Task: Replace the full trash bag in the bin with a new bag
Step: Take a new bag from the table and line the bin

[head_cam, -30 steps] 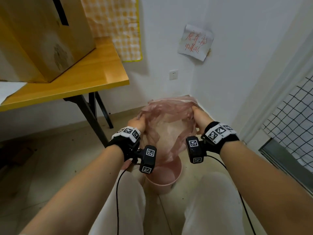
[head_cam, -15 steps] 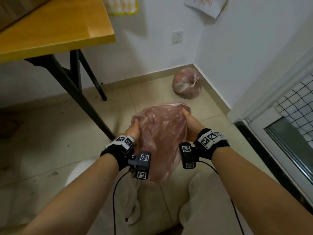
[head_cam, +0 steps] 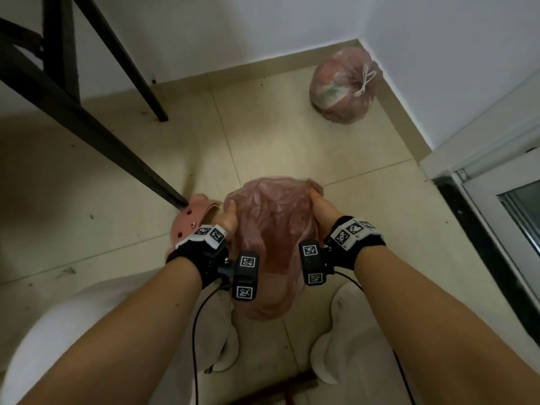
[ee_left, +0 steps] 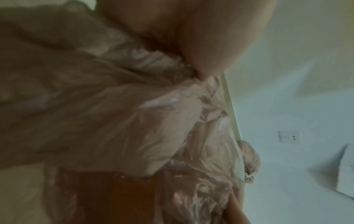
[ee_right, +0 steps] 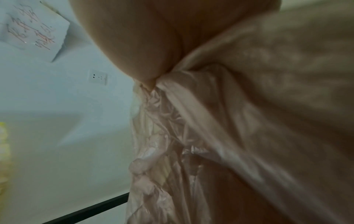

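my left hand (head_cam: 226, 219) and right hand (head_cam: 323, 210) each grip one side of the new pink bag (head_cam: 273, 229), stretched open at frame centre. tied full bag (head_cam: 342, 86) sits upper right, in the wall corner.

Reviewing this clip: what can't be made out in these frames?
- Bin: head view, mostly hidden behind the new bag and wrist cameras; whether the bag is inside it is unclear.
- Fingers of left hand and right hand: hidden in the plastic.
- Both wrist views: blurred plastic up close.
- Tied full bag: contents unreadable through the plastic.
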